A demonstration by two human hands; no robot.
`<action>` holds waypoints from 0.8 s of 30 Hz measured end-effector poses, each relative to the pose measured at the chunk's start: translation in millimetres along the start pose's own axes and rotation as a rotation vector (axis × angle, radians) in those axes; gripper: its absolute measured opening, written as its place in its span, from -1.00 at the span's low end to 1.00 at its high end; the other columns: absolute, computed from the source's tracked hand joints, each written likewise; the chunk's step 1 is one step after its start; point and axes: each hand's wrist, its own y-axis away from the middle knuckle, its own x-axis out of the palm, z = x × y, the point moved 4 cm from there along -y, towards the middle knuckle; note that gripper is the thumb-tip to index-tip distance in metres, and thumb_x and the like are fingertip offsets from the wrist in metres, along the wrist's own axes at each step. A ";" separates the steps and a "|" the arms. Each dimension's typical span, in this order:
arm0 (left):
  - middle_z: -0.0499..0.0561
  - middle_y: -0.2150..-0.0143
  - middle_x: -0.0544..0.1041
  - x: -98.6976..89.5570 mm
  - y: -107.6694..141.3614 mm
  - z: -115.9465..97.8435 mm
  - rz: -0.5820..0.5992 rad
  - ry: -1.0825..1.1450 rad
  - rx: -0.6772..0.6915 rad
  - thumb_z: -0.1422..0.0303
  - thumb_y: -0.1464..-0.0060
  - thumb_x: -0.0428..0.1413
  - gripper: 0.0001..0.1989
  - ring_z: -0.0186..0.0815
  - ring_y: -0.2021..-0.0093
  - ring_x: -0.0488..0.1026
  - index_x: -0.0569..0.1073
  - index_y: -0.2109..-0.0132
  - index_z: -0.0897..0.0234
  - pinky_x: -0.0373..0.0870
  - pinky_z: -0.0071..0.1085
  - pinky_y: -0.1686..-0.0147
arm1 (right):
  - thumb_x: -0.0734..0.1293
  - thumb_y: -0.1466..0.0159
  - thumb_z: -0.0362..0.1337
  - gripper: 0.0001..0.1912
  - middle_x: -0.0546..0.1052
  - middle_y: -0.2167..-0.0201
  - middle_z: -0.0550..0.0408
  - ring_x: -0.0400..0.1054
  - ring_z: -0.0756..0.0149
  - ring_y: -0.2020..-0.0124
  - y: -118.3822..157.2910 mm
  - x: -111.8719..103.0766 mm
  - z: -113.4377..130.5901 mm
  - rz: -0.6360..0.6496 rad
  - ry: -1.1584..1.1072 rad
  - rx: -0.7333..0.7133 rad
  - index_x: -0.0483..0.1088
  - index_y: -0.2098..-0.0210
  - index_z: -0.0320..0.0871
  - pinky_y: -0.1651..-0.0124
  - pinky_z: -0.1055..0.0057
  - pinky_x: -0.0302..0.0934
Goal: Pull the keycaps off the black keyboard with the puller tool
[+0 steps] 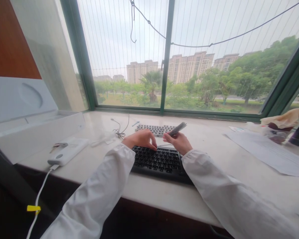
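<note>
A black keyboard base [158, 162] with its keycaps off lies near the front edge of the white sill. My left hand [144, 138] is over its upper left part, fingers curled down and fingertips at the upper rows; whatever they may pinch is too small to make out. Above the right side of the base, my right hand [178, 141] grips a dark, flat bundle [178, 128] with a frayed-looking end, perhaps a brush. Behind both hands, loose keycaps [155, 128] stand in rows on the sill.
A coiled cable [120, 133] and a small blue strip [135, 123] lie left of the keycaps. Farther left is a white power strip [69, 151] with keys on it. Paper sheets [266, 149] and a bag lie at the right. The window frame [129, 108] bounds the back.
</note>
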 end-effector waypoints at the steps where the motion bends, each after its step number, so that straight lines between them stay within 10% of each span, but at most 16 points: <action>1: -0.11 0.41 0.58 0.0 0.4 -0.6 -0.008 -0.001 0.004 0.11 0.15 0.26 -0.77 -0.43 0.42 0.42 0.62 0.33 0.08 0.20 -0.52 0.37 | 0.39 -0.16 -0.17 -0.77 0.59 0.37 -0.04 0.51 0.26 0.34 -0.6 3.1 -3.9 0.032 -0.120 0.075 0.45 0.31 -0.24 0.20 0.39 0.40; 7: -0.11 0.42 0.59 0.9 -0.2 -0.7 -0.018 -0.003 0.018 0.15 0.15 0.27 -0.80 -0.42 0.42 0.42 0.63 0.34 0.08 0.21 -0.53 0.38 | 0.44 -0.13 -0.24 -0.79 0.59 0.41 -0.08 0.51 0.30 0.41 2.8 13.7 -14.2 0.132 -0.271 0.284 0.41 0.36 -0.28 0.19 0.42 0.45; 24: -0.11 0.42 0.60 3.0 -0.9 7.5 0.002 0.086 -0.019 0.17 0.20 0.30 -0.77 -0.40 0.42 0.47 0.63 0.31 0.08 0.25 -0.52 0.37 | 0.47 -0.05 -0.23 -0.77 0.58 0.44 0.01 0.51 0.25 0.36 1.9 19.1 -21.5 0.155 -0.205 0.137 0.45 0.36 -0.24 0.23 0.38 0.46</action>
